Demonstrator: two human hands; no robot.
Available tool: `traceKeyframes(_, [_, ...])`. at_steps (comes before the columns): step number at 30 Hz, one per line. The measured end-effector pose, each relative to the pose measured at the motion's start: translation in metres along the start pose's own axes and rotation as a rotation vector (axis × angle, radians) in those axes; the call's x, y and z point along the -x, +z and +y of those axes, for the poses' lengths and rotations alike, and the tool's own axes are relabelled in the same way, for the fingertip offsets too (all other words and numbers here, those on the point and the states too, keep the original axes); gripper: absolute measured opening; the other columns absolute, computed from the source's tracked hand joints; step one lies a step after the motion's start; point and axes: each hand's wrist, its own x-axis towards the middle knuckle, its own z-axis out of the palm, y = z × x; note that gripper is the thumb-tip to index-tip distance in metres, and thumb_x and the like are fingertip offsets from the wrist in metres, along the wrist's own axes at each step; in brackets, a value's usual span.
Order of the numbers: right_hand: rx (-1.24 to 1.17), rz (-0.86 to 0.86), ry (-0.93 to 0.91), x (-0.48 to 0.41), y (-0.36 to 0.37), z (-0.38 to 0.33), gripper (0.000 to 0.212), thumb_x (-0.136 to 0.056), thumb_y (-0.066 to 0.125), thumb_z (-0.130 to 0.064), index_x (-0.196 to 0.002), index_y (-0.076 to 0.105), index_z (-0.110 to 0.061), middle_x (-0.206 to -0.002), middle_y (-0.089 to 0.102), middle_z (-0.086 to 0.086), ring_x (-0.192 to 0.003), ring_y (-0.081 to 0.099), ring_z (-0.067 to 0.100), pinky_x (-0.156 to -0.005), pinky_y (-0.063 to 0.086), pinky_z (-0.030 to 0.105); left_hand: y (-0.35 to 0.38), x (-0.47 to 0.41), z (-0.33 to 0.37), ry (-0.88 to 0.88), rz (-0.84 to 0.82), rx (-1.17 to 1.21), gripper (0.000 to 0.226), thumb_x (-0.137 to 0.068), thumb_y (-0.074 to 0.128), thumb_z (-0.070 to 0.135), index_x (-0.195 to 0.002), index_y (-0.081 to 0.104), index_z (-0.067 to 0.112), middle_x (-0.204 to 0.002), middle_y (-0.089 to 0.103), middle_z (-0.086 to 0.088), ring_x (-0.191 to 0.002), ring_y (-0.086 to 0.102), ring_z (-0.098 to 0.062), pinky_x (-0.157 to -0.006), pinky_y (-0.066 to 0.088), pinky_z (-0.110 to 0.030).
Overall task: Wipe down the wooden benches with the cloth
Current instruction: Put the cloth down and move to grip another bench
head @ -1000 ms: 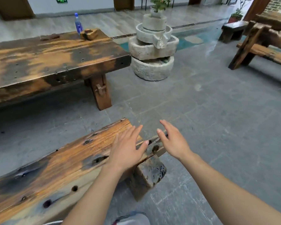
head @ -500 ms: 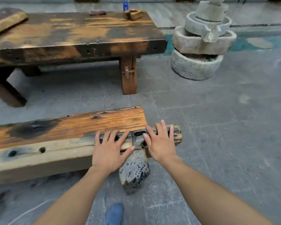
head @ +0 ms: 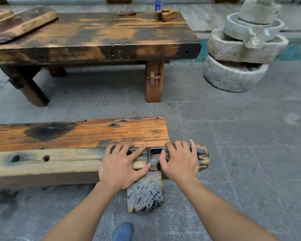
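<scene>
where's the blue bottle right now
In the head view, the blue bottle stands top centre, behind the far bench, beside a small wooden block.

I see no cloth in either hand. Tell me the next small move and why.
Probably lift both hands off and fetch a cloth. The left hand and right hand lie flat and bare on the near bench at its end, over the leg, and no cloth shows anywhere in view, so wiping cannot start yet.

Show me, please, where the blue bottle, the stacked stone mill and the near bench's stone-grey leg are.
blue bottle (head: 157, 4): head view, on its label.
stone mill (head: 233, 75): head view, on the bottom stone's outer wall.
bench leg (head: 145, 193): head view, on its cracked grey face.
</scene>
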Motion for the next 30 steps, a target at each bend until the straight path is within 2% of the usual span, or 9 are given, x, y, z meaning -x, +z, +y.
traceKeyframes(8, [-0.046,0.057,0.027,-0.003,0.001,-0.002,0.048,-0.083,0.035,-0.044,-0.093,0.074,-0.017,-0.085,0.068,0.005,-0.085,0.060,0.028,-0.104,0.035,0.051,0.002,-0.001,-0.002,0.015,0.100,0.052,0.057,-0.084,0.041,0.073,-0.124,0.061,0.038,-0.109,0.067,-0.001,-0.099,0.060,-0.024,-0.090,0.043,-0.042])
traceKeyframes(16, [-0.066,0.055,0.058,0.001,-0.007,-0.009,0.047,-0.086,0.033,-0.039,-0.099,0.073,-0.018,-0.088,0.068,0.004,-0.089,0.059,0.026,-0.108,0.029,0.049,-0.008,0.003,-0.001,-0.007,0.029,0.034,0.064,-0.083,0.025,0.077,-0.130,0.053,0.043,-0.111,0.065,0.002,-0.102,0.058,-0.021,-0.092,0.039,-0.043])
traceKeyframes(22, [-0.063,0.055,0.053,0.000,-0.003,-0.006,0.042,-0.086,0.037,-0.039,-0.097,0.072,-0.018,-0.088,0.067,0.002,-0.089,0.058,0.023,-0.107,0.029,0.046,-0.007,0.002,0.000,-0.024,0.027,0.056,0.062,-0.082,0.029,0.076,-0.127,0.057,0.043,-0.110,0.066,0.002,-0.103,0.059,-0.021,-0.093,0.039,-0.043])
traceKeyframes(26, [-0.142,0.157,0.096,-0.002,0.001,-0.004,0.037,-0.085,0.042,-0.034,-0.090,0.075,-0.017,-0.082,0.068,0.001,-0.083,0.060,0.023,-0.104,0.034,0.045,-0.006,0.001,0.001,-0.028,0.025,0.066,0.063,-0.083,0.034,0.075,-0.127,0.058,0.039,-0.112,0.066,0.001,-0.104,0.059,-0.022,-0.093,0.040,-0.044])
traceKeyframes(30, [-0.164,0.229,0.127,-0.003,0.009,-0.004,0.034,-0.083,0.045,-0.031,-0.084,0.076,-0.018,-0.077,0.069,0.000,-0.077,0.060,0.022,-0.102,0.036,0.044,0.003,0.002,0.001,-0.030,0.117,0.082,0.059,-0.081,0.043,0.073,-0.122,0.063,0.036,-0.108,0.068,-0.001,-0.100,0.061,-0.025,-0.093,0.043,-0.045])
